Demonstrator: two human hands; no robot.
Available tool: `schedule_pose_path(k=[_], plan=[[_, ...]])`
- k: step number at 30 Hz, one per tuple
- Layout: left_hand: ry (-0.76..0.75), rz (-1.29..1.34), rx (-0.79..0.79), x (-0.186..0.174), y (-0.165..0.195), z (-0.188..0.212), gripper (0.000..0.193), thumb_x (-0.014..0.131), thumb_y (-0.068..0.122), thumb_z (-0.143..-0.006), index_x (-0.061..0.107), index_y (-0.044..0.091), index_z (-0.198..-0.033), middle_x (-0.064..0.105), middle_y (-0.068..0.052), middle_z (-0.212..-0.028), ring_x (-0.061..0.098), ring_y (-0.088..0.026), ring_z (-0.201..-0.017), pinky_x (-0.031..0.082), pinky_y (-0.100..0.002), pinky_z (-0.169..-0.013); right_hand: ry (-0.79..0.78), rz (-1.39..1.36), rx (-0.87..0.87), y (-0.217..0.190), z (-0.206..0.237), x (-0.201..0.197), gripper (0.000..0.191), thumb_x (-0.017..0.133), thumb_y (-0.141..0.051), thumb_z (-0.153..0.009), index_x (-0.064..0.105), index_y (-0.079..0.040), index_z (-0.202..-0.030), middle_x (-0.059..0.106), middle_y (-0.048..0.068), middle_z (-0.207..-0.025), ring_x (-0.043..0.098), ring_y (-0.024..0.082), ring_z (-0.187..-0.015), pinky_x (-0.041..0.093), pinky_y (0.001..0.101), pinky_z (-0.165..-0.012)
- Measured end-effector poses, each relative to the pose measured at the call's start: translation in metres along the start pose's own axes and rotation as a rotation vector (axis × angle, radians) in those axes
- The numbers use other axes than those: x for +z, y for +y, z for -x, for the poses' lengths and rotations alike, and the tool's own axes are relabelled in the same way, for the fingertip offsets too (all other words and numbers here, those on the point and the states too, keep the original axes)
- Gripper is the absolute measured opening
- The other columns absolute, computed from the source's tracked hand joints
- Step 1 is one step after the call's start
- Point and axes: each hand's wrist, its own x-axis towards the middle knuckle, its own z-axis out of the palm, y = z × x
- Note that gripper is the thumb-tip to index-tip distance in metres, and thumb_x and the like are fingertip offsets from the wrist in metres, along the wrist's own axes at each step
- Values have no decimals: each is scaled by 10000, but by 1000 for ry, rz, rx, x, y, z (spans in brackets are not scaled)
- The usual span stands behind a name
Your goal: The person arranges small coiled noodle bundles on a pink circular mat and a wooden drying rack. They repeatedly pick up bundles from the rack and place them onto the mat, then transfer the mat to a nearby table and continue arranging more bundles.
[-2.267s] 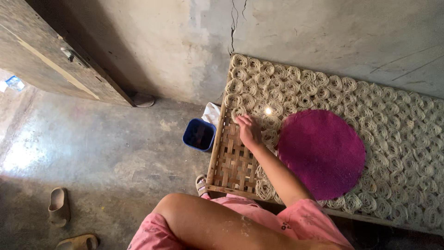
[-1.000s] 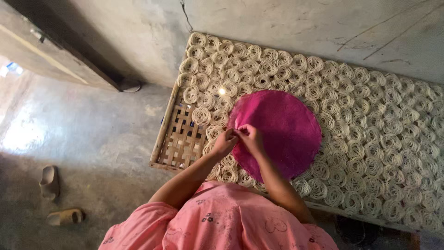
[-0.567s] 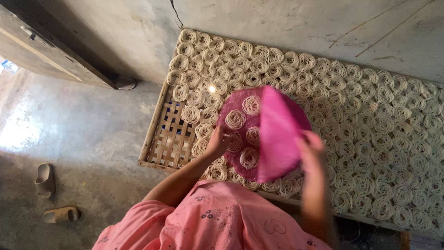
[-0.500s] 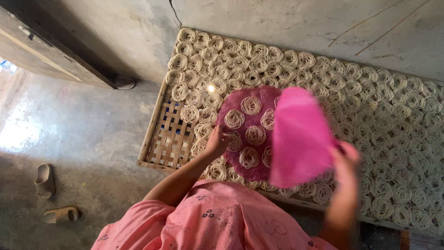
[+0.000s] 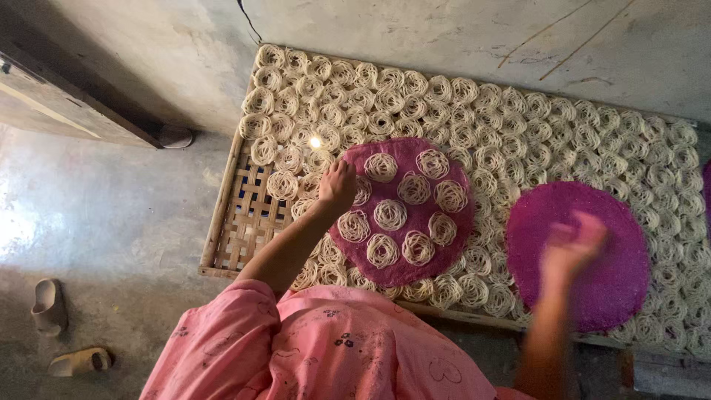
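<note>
A: Where is the purple mat (image 5: 404,215) with the noodle coils (image 5: 390,215) placed?

B: It is laid flat on the woven bamboo tray (image 5: 244,222), near the tray's left end, with nine pale coils seen on it. Its edge at nine o'clock is pinched by the left hand (image 5: 337,185), fingers closed on the rim.

A: What has changed since half a second ago?

B: The second purple mat (image 5: 585,252), then lifted and tilted in the right hand, is now laid flat at three o'clock of the first. The right hand (image 5: 570,248) is seen above it.

A: Is that hand's grip made out?

B: It cannot be told; the hand is blurred. The tray's right end is cut off by the frame.

A: What room is left at the edges?

B: Bare lattice is shown at the tray's nine o'clock corner; beyond it, concrete floor (image 5: 111,244) and two sandals (image 5: 63,333) at seven o'clock.
</note>
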Motion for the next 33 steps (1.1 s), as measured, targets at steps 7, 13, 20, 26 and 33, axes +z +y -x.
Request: schedule_pose_path(k=[7,13,20,26,33], plan=[[-233,77,25,-10,9,12,225,549,249,-1017,683,136,-1159,659,-78,-1105,626,-207,-967,570,-407,-836,-838,-1163,630,-220,81,144,213,711,-134,-948,712,-64,-1149,729,29,-963,688,104,-800,580,238,-707],[-99,271,354,-54,30,95,360,621,119,-997,545,107,-1349,645,-113,-1208,671,-304,-1057,575,-430,-836,-1015,-1616,1086,-264,95,164,240,737,-116,-926,687,-20,-1140,726,65,-956,680,129,-783,557,260,-704],[248,650,84,-144,-26,133,449,747,99,-832,567,57,-1241,577,-180,-1295,570,-378,-1214,483,-430,-1019,-939,-1321,660,-332,34,154,232,685,-134,-966,697,-38,-1177,724,3,-1044,664,68,-929,534,203,-835],[356,600,-183,-188,-132,154,433,684,-1,-810,586,45,-1229,555,-204,-1290,527,-416,-1241,445,-459,-1041,-1023,-1496,590,-480,-3,238,264,665,-41,-916,684,-34,-1178,718,8,-1064,655,80,-928,523,225,-808],[391,635,-325,-218,-227,182,376,625,2,-873,579,41,-1244,587,-151,-1274,586,-349,-1194,520,-417,-976,-1135,-1479,502,-609,-3,301,216,610,-19,-942,698,-49,-1136,697,-2,-1009,643,72,-894,535,239,-822]])
